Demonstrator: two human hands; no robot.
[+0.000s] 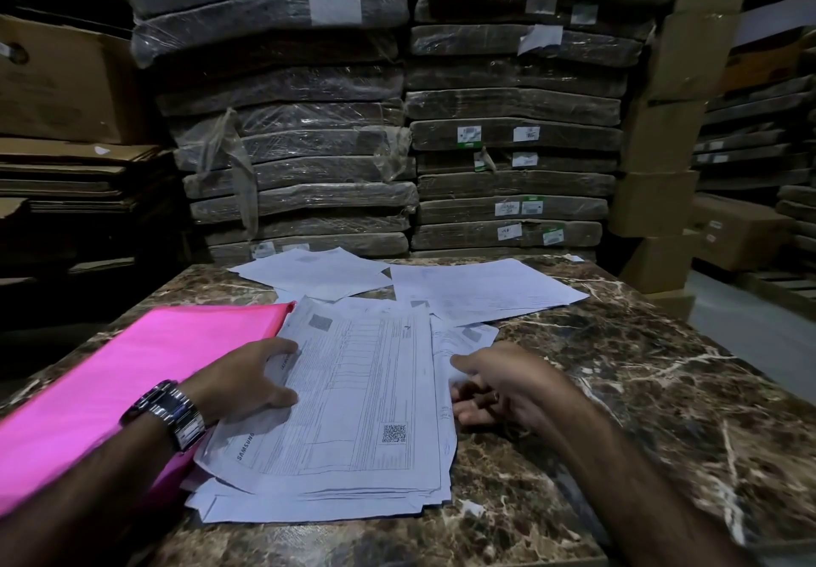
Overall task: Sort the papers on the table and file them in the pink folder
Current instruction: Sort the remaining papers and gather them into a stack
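Many printed papers (353, 394) lie stacked mid-worktop (640, 390) beside the pink folder (132, 372), the left hand (247, 381) pressing spread fingers on their left edge, the right hand (499, 383) half-curled, pinching nothing, at their right edge.

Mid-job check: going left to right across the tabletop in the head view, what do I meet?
Bright pink folder → left hand with metal wristwatch → printed white paper stack → right hand → bare brown marble tabletop.

Dim warehouse storeroom, tall stacks of plastic-wrapped labelled bundles (291, 133), cardboard boxes (66, 85), flattened cartons (75, 178)
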